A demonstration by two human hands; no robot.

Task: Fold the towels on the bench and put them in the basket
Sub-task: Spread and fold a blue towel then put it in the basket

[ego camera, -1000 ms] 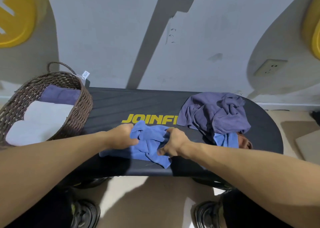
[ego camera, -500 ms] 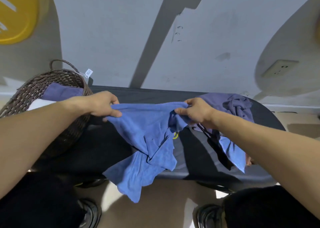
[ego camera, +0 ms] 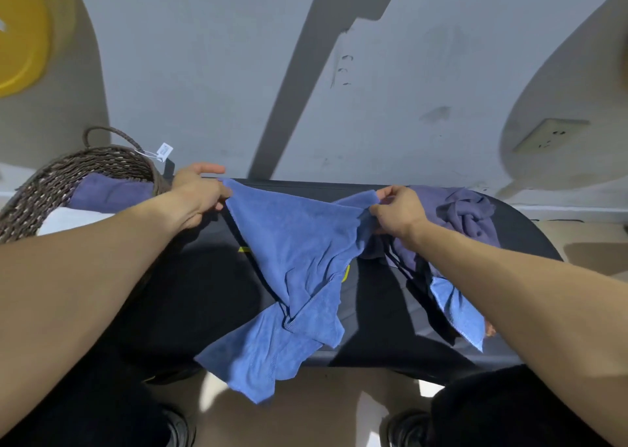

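Observation:
A blue towel (ego camera: 295,259) hangs in the air above the black bench (ego camera: 204,287), crumpled and drooping past the front edge. My left hand (ego camera: 198,197) pinches its upper left corner, close to the basket rim. My right hand (ego camera: 396,214) pinches the upper right edge. A heap of purple-grey towels (ego camera: 465,215) lies on the bench's right end, with another blue towel (ego camera: 457,307) hanging from under it. The brown wicker basket (ego camera: 44,188) stands on the left end and holds a folded purple towel (ego camera: 108,191) and a white one (ego camera: 71,220).
A grey wall rises right behind the bench, with a power socket (ego camera: 550,134) at the right. Something yellow (ego camera: 20,39) hangs on the wall at upper left. My shoes (ego camera: 407,428) stand on the beige floor under the bench's front edge.
Both hands lifted the blue towel off the bench and drew apart, spreading its top edge. Since half a second ago the left hand moved further left and up, towards the basket.

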